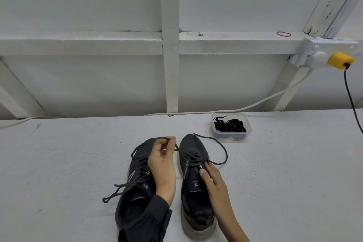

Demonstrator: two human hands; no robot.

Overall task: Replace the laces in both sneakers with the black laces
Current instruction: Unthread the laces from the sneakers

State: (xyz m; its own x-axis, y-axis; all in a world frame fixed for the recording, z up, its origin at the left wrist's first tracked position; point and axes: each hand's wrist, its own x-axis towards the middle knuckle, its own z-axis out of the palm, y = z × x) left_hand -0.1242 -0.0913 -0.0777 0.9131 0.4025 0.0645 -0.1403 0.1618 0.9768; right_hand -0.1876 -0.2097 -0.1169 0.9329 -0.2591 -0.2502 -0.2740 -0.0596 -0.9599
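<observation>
White-painted table (59, 163) and wall fill my view. Both sneakers stand at lower centre. The black laces (229, 124) lie coiled in a clear container (216, 133) just above and to their right. My left hand (163, 163) pinches the old lace (181, 153) running from the right-of-frame sneaker (194, 202). My right hand (214, 180) lies with fingers fairly straight on its tongue, steadying it. The left-of-frame sneaker (127, 210) is loosely laced. Assessment: unlacing stage, early. The next move calls for drawing the strand out eyelet by eyelet with the shoe held down.
</observation>
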